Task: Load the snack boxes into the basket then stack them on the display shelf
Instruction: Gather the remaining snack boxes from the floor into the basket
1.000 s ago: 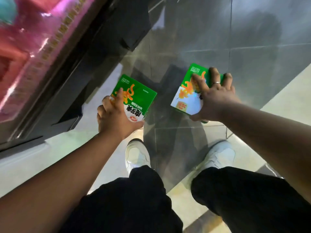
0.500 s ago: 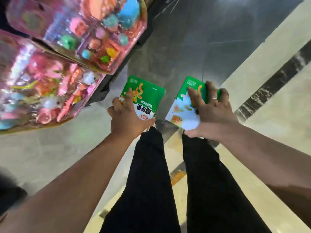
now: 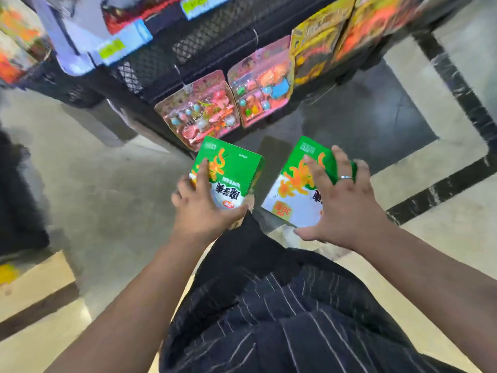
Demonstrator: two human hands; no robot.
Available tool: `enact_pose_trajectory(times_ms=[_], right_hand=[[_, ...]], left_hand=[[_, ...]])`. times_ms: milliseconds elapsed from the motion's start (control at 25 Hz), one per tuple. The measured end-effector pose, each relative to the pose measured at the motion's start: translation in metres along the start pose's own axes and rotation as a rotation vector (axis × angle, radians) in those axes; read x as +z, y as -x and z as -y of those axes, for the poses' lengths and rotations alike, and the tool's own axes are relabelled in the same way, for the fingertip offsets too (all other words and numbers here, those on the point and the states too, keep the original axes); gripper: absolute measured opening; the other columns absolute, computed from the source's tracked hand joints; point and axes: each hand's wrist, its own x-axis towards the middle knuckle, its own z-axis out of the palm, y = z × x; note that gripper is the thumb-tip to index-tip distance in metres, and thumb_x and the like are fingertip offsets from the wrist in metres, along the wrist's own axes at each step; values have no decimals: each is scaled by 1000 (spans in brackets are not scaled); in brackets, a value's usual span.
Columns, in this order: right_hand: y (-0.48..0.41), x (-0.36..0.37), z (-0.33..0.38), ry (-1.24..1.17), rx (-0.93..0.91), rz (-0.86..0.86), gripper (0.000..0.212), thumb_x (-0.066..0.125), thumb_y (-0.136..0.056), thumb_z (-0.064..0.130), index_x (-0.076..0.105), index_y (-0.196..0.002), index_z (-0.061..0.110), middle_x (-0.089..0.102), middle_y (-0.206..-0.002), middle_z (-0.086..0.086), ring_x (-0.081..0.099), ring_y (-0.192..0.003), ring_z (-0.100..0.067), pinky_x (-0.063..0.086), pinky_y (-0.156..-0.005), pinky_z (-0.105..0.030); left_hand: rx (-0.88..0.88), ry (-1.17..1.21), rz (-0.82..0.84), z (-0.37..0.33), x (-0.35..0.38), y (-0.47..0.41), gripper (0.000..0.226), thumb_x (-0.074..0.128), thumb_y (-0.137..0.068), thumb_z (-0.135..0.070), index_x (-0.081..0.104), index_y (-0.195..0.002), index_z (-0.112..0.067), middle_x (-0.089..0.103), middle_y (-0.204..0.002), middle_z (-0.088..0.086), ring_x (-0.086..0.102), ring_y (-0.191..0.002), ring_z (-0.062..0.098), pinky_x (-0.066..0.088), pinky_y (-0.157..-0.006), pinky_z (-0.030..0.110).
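Head view, looking down past dark trousers [image 3: 269, 305] to a pale floor [image 3: 107, 184]. Shows two green snack boxes carried in the air just ahead of the legs, side by side with a gap between, below pink toy packs [image 3: 204, 109] hung on a black mesh rack [image 3: 166, 57].

Holds left box [image 3: 234, 168] in left hand [image 3: 204, 214], thumb laid along the printed face, fingers curled round the near left edge. Holds right box [image 3: 293, 189] under right hand [image 3: 344, 208], fingers splayed wide over the face, tips reaching toward the far edge, thumb hooked at the near corner, ring [image 3: 345, 177] on one finger. Cannot tell the finger positions beneath either box.

Judging by the one-handed carry, probably light: thin printed board round loose contents. Likely stiff along folds and corners, softer in the middle of the broad faces, so apt to dent under a hard squeeze. Looks glossy, hence somewhat slippery for a flat palm.

Best taken across the narrow sides, or with thumb on one broad face and fingers on the other, close to an edge, the stiffest part. For stacking, better to support from below, set down flat and square up against the neighbour. Main risk, as a guess: right box sliding out of the spread grip on a tilt
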Motion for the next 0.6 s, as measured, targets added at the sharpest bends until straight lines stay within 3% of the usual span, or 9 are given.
enact_pose_trajectory(times_ms=[120, 200, 360, 600], right_hand=[[27, -23, 19, 27, -115, 54, 136, 37, -33, 92, -23, -144, 40, -16, -154, -13, 4, -140, -50, 17, -115, -57], [40, -39, 40, 65, -181, 95, 134, 34, -33, 92, -24, -143, 40, -20, -153, -11, 0, -138, -49, 17, -115, -57], [47, -54, 97, 152, -302, 139, 132, 65, -54, 81, -17, -147, 39, -18, -157, -12, -2, -139, -50, 20, -114, -55], [46, -65, 228, 218, -465, 110, 133, 69, -56, 76, -13, -151, 35, -16, -159, -10, -2, -141, -51, 17, -115, -58]], left_hand=[[-74, 108, -117, 31, -11, 57, 137, 50, -35, -85, 14, -155, -33, 29, -143, 15, 27, -133, 34, 23, -112, 42], [-136, 121, -160, 48, -22, 86, 136, 57, -38, -85, 14, -156, -32, 28, -145, 16, 27, -133, 36, 22, -113, 43], [-245, 184, -235, 86, -45, 120, 126, 81, -58, -66, 10, -156, -31, 21, -150, 16, 24, -135, 39, 25, -112, 43], [-380, 298, -340, 191, -92, 137, 125, 81, -59, -66, 8, -156, -33, 22, -149, 16, 28, -131, 39, 31, -108, 46]])
